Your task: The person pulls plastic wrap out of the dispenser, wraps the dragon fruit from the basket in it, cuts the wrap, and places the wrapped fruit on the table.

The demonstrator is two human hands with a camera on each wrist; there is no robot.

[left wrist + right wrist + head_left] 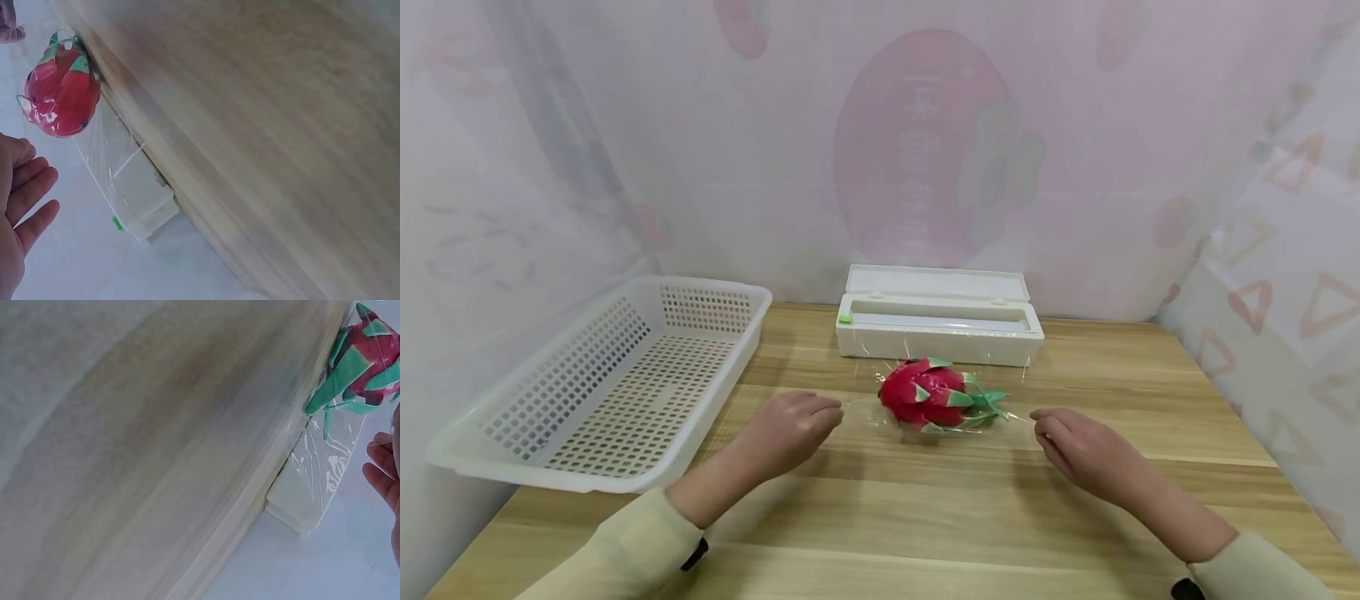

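Note:
A red dragon fruit (917, 396) with green scales lies on the table under clear plastic wrap (1017, 418). To its left, my left hand (797, 433) pinches one side of the film between thumb and index finger. Opposite, the stem side faces my right hand (1086, 454), which pinches the film's other side. The left wrist view shows the fruit (62, 94) behind shiny film, with the other left fingers (34, 194) loosely spread. Behind the fruit stands a white wrap dispenser box (940, 343), lid raised; film reaches over its front.
A white perforated plastic basket (718, 392) stands on the left of the wooden table (910, 525). A light printed cloth (760, 167) rises behind the table and at both sides. A small green slider (846, 319) sits at the box's left end.

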